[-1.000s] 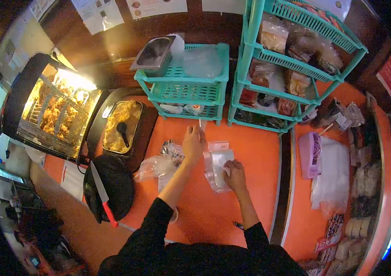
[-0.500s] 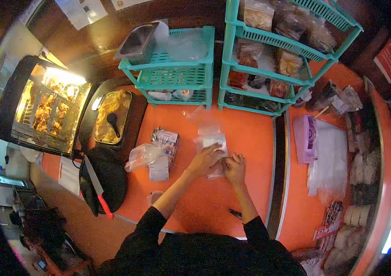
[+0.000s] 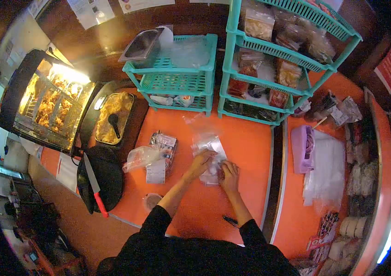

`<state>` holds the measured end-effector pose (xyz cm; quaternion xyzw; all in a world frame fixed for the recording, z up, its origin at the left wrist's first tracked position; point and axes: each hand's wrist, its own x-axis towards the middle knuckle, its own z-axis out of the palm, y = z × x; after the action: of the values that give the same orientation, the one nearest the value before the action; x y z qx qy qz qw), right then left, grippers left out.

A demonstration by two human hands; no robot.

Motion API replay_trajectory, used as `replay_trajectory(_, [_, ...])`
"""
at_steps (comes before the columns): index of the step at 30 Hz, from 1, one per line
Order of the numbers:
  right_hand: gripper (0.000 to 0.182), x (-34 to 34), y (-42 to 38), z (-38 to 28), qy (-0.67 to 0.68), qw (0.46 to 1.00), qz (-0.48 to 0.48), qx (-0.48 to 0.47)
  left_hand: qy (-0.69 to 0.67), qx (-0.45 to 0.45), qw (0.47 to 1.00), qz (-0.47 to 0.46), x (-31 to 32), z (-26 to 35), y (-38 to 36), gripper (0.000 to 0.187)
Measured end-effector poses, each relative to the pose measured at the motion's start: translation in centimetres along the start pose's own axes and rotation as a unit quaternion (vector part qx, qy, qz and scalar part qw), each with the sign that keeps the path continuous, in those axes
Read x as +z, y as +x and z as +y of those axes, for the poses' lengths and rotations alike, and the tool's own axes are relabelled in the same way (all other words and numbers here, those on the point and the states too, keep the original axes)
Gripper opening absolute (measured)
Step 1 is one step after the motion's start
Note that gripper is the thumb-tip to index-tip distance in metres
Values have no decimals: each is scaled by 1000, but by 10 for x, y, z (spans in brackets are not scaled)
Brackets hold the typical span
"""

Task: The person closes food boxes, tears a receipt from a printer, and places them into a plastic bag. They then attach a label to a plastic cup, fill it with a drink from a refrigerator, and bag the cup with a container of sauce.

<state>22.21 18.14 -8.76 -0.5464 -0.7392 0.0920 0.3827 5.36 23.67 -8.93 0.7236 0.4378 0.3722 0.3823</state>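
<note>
Left hand point(image 3: 201, 164) and right hand point(image 3: 229, 178) on clear plastic point(image 3: 216, 146); can't tell if fingers point(image 3: 233, 168) clamp. One knife point(image 3: 92, 178) left of them, one purple box point(image 3: 298, 156) right.

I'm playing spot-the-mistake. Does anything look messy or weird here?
The knife looks odd: it lies loose on the black thing, its red handle poking past the edge, where someone might bump it. I see no spills.

Passage is open rightward from the right hand point(image 3: 229, 177) across bare orange countertop point(image 3: 252, 154) to the dark brown strip. Forward, the tall teal plastic rack point(image 3: 273, 47) obstructs; leftward, a crumpled clear plastic bag point(image 3: 141, 157).
</note>
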Motion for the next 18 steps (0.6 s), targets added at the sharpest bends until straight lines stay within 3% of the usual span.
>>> replay_trajectory(3, [19, 9, 3, 7, -23, 998, -32, 42, 7, -11, 1000, -2, 4, -7, 4, 25])
replay_trajectory(5, [15, 11, 10, 10, -28, 999, -33, 30, 139, 59, 988, -14, 6, -11, 4, 26])
replay_trajectory(6, [11, 8, 18, 8, -34, 999, -32, 16, 140, 61, 988, -16, 9, -12, 3, 26])
replay_trajectory(9, [8, -21, 31, -7, -22, 1000, -6, 20, 96, -9, 995, 20, 11, -14, 4, 27])
replay_trajectory(11, [18, -67, 36, -25, 223, 945, 27, 238, 171, 5, 985, -21, 7, -19, 7, 30])
replay_trajectory(13, [27, -120, 48, -31, 338, 897, 165, 232, 192, 43, 981, 4, 8, -29, 6, 31])
replay_trajectory(15, [26, -192, 62, -61, 196, 905, 246, 285, 211, 90, 973, 21, 8, -25, 4, 33])
replay_trajectory(16, [26, -213, 62, -84, 189, 903, 261, 283, 186, 67, 980, -1, 8, -20, 4, 33])
replay_trajectory(18, [23, -231, 58, -128, -19, 914, 359, 190, 96, 39, 994, -17, 9, 31, -5, 34])
